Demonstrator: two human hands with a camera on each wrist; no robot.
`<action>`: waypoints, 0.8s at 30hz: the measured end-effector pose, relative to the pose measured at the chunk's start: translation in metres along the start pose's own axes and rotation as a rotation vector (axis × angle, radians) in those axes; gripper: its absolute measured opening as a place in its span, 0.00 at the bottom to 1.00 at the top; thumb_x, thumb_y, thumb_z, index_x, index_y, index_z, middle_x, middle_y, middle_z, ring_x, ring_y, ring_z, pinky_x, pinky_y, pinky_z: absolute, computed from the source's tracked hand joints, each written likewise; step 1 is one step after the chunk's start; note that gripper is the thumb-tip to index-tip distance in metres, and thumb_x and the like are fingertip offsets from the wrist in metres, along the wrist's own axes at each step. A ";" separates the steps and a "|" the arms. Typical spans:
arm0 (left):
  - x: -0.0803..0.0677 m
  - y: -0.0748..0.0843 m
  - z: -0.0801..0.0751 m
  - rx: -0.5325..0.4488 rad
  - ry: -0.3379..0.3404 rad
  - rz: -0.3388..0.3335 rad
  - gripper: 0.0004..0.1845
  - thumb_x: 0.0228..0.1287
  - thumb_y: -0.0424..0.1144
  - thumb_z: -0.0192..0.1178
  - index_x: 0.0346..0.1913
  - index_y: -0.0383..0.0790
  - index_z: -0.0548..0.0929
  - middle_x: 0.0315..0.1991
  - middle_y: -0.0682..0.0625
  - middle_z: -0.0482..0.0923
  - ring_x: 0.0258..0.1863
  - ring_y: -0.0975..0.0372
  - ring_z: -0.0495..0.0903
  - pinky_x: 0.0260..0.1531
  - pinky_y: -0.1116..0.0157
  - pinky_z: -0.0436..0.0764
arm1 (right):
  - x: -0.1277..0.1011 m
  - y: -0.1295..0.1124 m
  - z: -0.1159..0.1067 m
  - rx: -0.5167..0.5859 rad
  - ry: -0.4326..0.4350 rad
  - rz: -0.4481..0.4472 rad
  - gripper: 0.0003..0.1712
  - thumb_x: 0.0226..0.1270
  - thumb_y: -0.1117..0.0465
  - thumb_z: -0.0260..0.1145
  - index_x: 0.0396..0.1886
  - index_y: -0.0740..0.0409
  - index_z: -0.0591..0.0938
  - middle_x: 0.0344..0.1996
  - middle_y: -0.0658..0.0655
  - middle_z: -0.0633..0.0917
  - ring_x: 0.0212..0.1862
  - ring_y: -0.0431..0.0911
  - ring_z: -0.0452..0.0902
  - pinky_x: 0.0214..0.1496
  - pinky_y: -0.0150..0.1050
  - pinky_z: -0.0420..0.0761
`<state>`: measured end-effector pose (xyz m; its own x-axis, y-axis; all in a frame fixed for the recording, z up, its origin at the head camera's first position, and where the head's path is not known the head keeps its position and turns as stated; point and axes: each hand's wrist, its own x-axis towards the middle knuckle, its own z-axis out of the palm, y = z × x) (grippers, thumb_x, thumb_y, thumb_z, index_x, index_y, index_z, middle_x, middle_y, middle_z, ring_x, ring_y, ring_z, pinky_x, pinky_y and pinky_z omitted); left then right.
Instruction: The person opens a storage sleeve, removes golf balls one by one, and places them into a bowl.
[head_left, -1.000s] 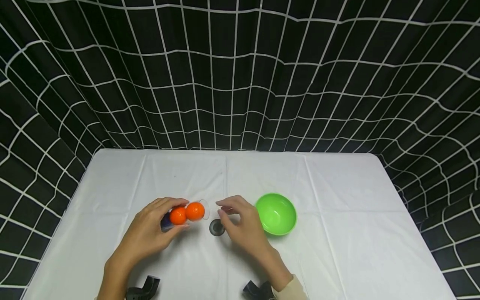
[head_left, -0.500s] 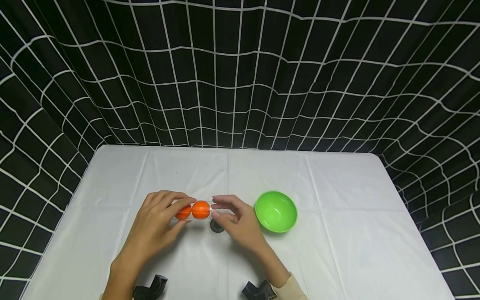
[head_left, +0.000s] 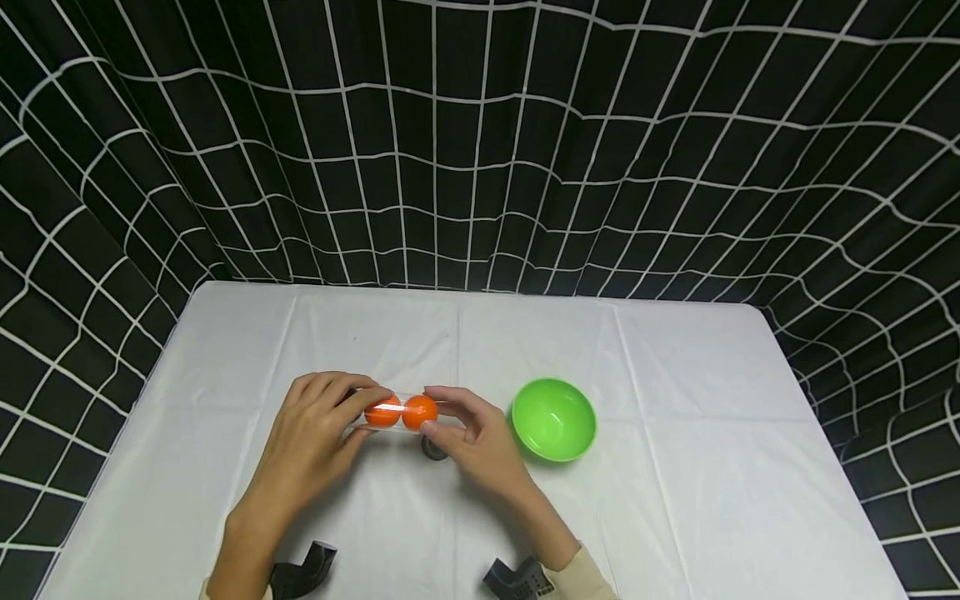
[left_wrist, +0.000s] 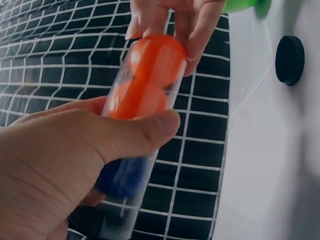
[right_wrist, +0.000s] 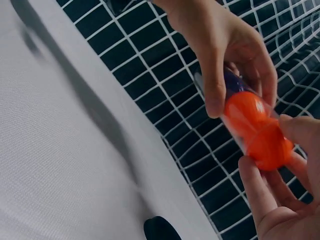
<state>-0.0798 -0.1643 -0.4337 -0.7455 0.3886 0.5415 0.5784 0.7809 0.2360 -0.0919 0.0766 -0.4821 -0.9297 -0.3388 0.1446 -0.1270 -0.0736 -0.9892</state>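
My left hand [head_left: 315, 433] grips a clear tube [left_wrist: 135, 150] lying level above the white table [head_left: 675, 400]. Inside it are two orange balls and, at the closed end under my palm, a blue ball [left_wrist: 122, 177]. The outer orange ball [head_left: 419, 412] sits at the tube's open mouth, the other orange ball [head_left: 383, 411] right behind it. My right hand [head_left: 468, 433] pinches that outer orange ball [right_wrist: 267, 142] between thumb and fingers [left_wrist: 195, 25]. A black cap [head_left: 433, 450] lies on the table just below both hands.
A green bowl [head_left: 553, 419] stands upright on the table just right of my right hand and holds nothing. A black curtain with a white grid [head_left: 480, 167] hangs behind and beside the table. Black wrist mounts [head_left: 300, 575] show at the near edge.
My right hand has moved left from beside the tube to its open end and closed on the outer orange ball. The tube has levelled and shifted slightly right.
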 end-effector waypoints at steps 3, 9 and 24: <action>-0.001 -0.002 0.002 -0.031 -0.012 -0.023 0.25 0.48 0.35 0.85 0.52 0.49 0.90 0.50 0.53 0.88 0.54 0.55 0.83 0.62 0.53 0.76 | 0.000 -0.002 -0.001 -0.008 0.009 0.019 0.26 0.70 0.71 0.71 0.66 0.68 0.80 0.61 0.70 0.84 0.53 0.36 0.87 0.54 0.31 0.89; -0.003 -0.005 0.004 -0.125 -0.030 -0.085 0.27 0.49 0.43 0.85 0.54 0.49 0.89 0.52 0.55 0.89 0.55 0.56 0.85 0.56 0.53 0.82 | -0.002 -0.018 -0.016 -0.013 0.051 -0.025 0.25 0.68 0.73 0.72 0.64 0.68 0.81 0.60 0.72 0.83 0.52 0.36 0.88 0.52 0.31 0.89; -0.007 -0.010 0.006 -0.257 -0.143 -0.169 0.30 0.55 0.49 0.81 0.63 0.54 0.88 0.57 0.53 0.89 0.57 0.54 0.88 0.57 0.50 0.87 | -0.021 -0.048 -0.087 -0.383 0.147 -0.001 0.21 0.65 0.67 0.78 0.56 0.56 0.85 0.55 0.57 0.84 0.56 0.38 0.84 0.55 0.34 0.90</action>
<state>-0.0827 -0.1724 -0.4443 -0.8662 0.3433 0.3631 0.4939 0.6984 0.5180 -0.0968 0.1690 -0.4394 -0.9656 -0.1989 0.1676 -0.2214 0.2905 -0.9309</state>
